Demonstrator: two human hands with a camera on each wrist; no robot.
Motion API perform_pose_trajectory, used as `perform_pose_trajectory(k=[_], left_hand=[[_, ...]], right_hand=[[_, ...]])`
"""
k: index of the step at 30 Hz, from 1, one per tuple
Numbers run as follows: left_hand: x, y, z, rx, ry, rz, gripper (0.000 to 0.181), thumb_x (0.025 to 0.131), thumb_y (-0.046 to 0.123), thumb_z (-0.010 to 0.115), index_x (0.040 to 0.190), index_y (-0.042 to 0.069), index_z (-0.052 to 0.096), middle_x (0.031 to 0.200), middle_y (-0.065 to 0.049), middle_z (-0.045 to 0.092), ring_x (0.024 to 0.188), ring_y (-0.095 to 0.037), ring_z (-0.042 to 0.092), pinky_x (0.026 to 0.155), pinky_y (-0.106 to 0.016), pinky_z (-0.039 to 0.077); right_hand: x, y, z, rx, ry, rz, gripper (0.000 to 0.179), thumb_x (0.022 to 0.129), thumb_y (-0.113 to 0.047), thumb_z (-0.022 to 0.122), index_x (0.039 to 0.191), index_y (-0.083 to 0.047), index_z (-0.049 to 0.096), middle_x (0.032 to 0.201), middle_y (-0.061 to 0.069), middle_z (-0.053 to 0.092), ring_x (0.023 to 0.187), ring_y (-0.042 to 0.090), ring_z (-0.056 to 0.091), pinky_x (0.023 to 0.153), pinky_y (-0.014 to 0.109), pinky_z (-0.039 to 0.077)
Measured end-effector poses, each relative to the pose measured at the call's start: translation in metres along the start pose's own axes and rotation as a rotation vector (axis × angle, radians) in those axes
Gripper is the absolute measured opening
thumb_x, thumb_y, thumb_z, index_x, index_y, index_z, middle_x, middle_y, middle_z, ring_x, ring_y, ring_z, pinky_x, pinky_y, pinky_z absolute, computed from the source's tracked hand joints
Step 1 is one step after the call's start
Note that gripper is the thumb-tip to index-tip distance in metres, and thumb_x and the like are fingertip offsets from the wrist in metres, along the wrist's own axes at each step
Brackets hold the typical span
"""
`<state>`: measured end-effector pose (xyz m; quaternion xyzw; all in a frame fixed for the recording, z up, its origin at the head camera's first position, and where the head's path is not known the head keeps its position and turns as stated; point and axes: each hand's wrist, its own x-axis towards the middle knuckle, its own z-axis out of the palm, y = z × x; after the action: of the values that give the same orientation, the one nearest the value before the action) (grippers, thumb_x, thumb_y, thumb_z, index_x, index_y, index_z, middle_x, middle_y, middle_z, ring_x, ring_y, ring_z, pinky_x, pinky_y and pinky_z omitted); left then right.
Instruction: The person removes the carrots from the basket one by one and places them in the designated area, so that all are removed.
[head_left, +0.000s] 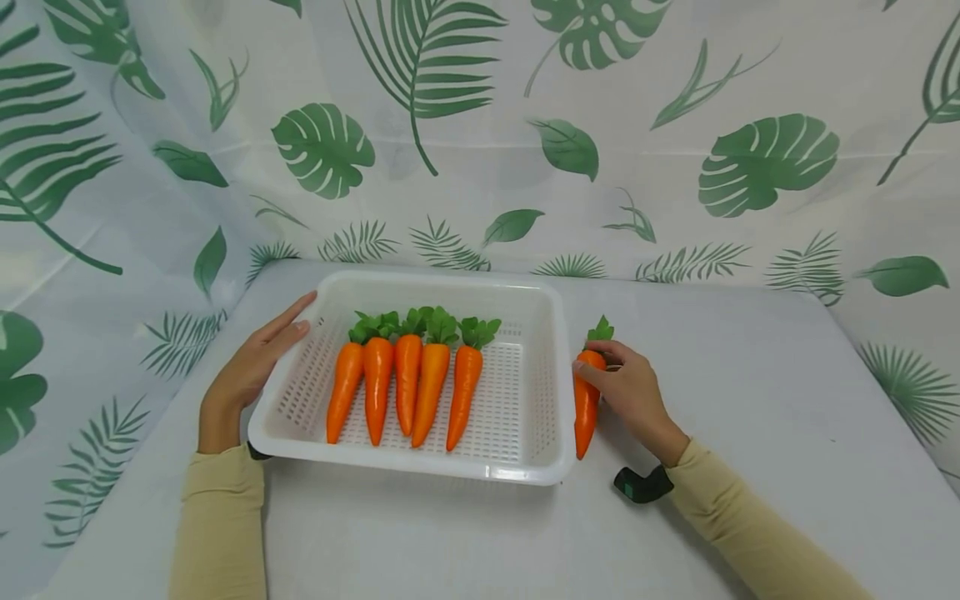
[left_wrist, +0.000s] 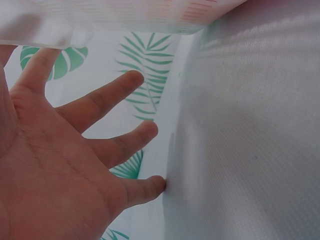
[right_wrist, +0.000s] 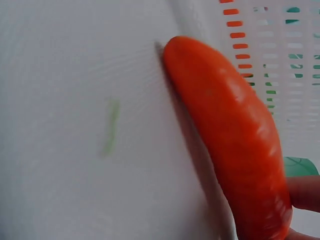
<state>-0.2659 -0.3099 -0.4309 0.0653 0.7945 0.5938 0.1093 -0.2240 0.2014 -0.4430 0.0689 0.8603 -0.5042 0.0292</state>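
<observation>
A white plastic basket (head_left: 525,400) with slotted walls holds several orange carrots (head_left: 407,383) with green leafy tops, lying side by side in its left and middle part. My left hand (head_left: 251,367) is at the basket's left rim, fingers extended; in the left wrist view the same hand (left_wrist: 75,150) spreads its fingers under the rim. Just outside the basket's right wall, my right hand (head_left: 630,383) pinches a single carrot (head_left: 587,408) near its leafy top, tip pointing toward me. The right wrist view shows this carrot (right_wrist: 230,135) close beside the slotted wall.
The white-covered table (head_left: 750,400) extends right of the basket and in front of it. A leaf-printed curtain (head_left: 465,192) stands behind and along the sides. Part of a dark wrist device (head_left: 643,483) shows beneath the right wrist.
</observation>
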Motion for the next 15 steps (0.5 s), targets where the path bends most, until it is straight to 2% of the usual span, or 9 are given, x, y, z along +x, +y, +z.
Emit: perform_pose_trajectory(k=[4, 9, 15], left_hand=[[0.0, 0.0003, -0.0001, -0.006, -0.002, 0.003, 0.065, 0.113, 0.047, 0.051, 0.172, 0.036, 0.025, 0.173, -0.014, 0.031, 0.118, -0.014, 0.064, 0.088, -0.035, 0.062], [0.0002, 0.0, 0.0001, -0.006, 0.0, 0.003, 0.066, 0.113, 0.048, 0.051, 0.172, 0.036, 0.024, 0.173, -0.014, 0.03, 0.12, -0.014, 0.063, 0.089, -0.034, 0.061], [0.0002, 0.0004, 0.0003, -0.003, 0.003, -0.004, 0.066, 0.113, 0.048, 0.051, 0.172, 0.036, 0.024, 0.173, -0.013, 0.03, 0.12, -0.015, 0.062, 0.089, -0.035, 0.062]], right_hand=[[0.0003, 0.0025, 0.0022, -0.022, 0.019, -0.036, 0.051, 0.103, -0.025, 0.072, 0.145, 0.001, 0.062, 0.129, 0.026, 0.062, 0.109, 0.037, 0.059, 0.075, 0.027, 0.054], [0.0005, 0.0045, 0.0043, -0.061, 0.038, -0.063, 0.047, 0.103, -0.025, 0.071, 0.141, 0.002, 0.065, 0.127, 0.026, 0.065, 0.112, 0.038, 0.06, 0.082, 0.03, 0.053], [0.0003, 0.0058, 0.0032, -0.072, 0.043, -0.093, 0.049, 0.102, -0.024, 0.072, 0.143, 0.002, 0.063, 0.128, 0.027, 0.064, 0.111, 0.039, 0.061, 0.08, 0.031, 0.053]])
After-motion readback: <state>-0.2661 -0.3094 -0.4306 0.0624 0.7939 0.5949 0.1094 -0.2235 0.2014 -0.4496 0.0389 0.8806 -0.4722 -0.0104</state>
